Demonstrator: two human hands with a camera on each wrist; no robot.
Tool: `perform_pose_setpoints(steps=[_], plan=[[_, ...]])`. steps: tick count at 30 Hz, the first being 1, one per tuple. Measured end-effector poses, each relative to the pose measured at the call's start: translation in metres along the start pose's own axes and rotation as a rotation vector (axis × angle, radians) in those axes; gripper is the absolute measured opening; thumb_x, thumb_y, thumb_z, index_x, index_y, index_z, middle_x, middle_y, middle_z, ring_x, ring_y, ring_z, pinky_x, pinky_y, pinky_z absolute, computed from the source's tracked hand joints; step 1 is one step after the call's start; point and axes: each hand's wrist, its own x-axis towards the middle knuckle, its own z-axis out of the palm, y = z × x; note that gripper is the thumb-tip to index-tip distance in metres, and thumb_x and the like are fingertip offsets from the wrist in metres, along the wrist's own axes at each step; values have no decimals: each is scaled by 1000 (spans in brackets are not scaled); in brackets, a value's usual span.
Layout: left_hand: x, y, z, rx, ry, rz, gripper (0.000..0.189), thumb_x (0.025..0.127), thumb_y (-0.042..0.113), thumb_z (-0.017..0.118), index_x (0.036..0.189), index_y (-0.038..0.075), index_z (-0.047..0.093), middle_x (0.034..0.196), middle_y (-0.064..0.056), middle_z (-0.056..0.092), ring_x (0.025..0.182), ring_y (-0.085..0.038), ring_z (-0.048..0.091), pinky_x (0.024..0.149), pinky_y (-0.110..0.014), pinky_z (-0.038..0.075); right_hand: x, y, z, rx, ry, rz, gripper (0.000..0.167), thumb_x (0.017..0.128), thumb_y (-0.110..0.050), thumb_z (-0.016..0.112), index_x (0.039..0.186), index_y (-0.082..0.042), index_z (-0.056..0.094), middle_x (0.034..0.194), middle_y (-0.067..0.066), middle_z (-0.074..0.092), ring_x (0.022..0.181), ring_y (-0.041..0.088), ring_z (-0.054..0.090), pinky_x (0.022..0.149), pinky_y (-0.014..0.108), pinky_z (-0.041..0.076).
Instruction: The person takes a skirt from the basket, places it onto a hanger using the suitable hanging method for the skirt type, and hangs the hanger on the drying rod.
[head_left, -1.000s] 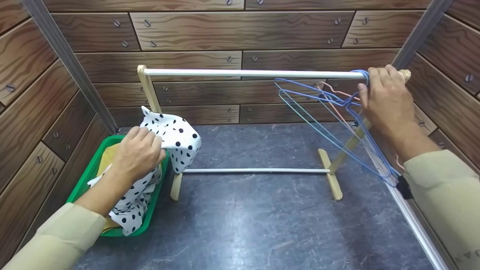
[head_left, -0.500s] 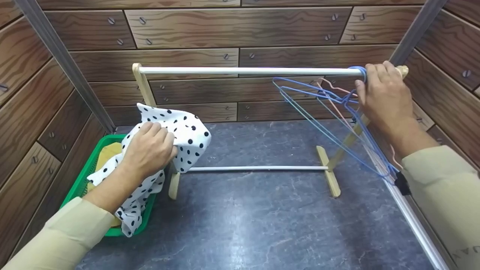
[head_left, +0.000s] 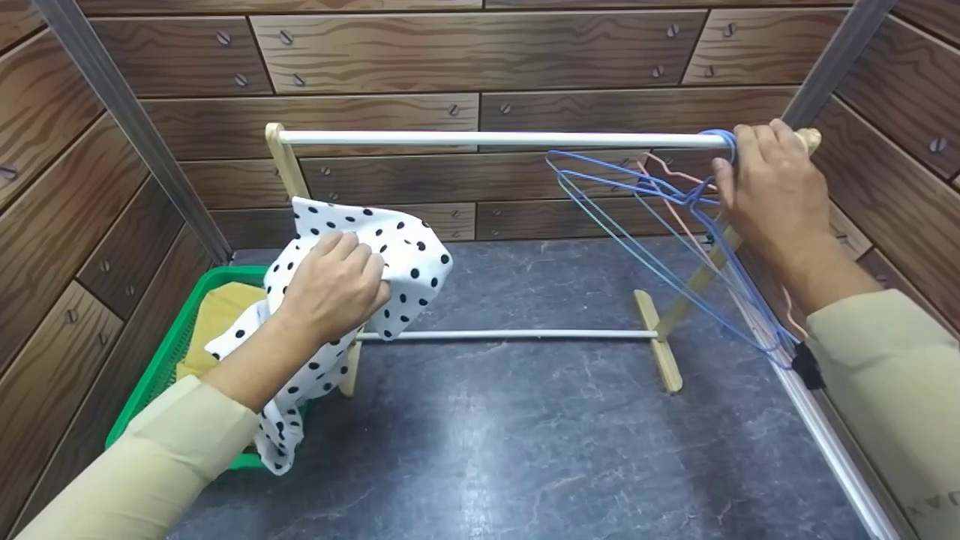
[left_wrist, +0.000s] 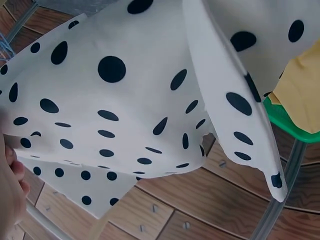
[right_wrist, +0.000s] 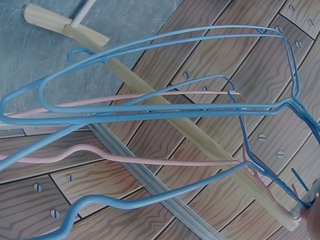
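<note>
My left hand [head_left: 335, 283] grips a white cloth with black polka dots [head_left: 414, 259]. The cloth is lifted above the green basket [head_left: 154, 386], its lower end trailing over the basket's right side. In the left wrist view, the spotted cloth [left_wrist: 135, 95] fills most of the picture, with part of the hand at the left edge. My right hand [head_left: 776, 184] holds the right end of the garment rack's white top rail [head_left: 495, 139], fingers curled over it. Right beside it hang several blue hangers [head_left: 694, 199] and a pink hanger [head_left: 670, 172], which the right wrist view shows bunched together.
Yellow cloth [head_left: 225, 315] lies in the basket at the left. The rack has wooden feet [head_left: 660, 352] and a lower white bar [head_left: 517, 334]. Wood-patterned walls [head_left: 480, 52] and metal frame posts enclose the grey marbled surface [head_left: 480, 442].
My left hand has moved right and slightly up, pulling the spotted cloth further from the basket. More yellow cloth shows. My right hand keeps its place on the rail.
</note>
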Motion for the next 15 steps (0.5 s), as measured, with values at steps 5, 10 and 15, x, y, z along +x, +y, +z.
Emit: perform_pose_setpoints(steps=[5, 10, 15], plan=[[10, 4, 1, -20, 41, 10, 27, 87, 14, 45, 61, 7, 40, 57, -7, 37, 58, -28, 38, 62, -39, 35, 0, 1, 0, -3, -15, -1, 43, 100, -23, 52, 128, 10, 52, 124, 33, 58, 128, 49, 49, 113, 52, 35], [20, 10, 4, -6, 54, 34, 27, 86, 14, 45, 60, 7, 39, 58, -7, 38, 60, -29, 40, 64, -40, 35, -1, 2, -1, -2, -28, 10, 44, 100, -23, 52, 129, 10, 51, 125, 33, 58, 128, 49, 49, 113, 52, 34], [24, 21, 10, -15, 42, 43, 24, 84, 14, 47, 61, 8, 41, 59, -7, 42, 63, -30, 44, 67, -40, 38, 0, 1, -1, 0, -28, 10, 44, 99, -23, 52, 129, 10, 52, 125, 32, 58, 129, 49, 49, 113, 52, 35]])
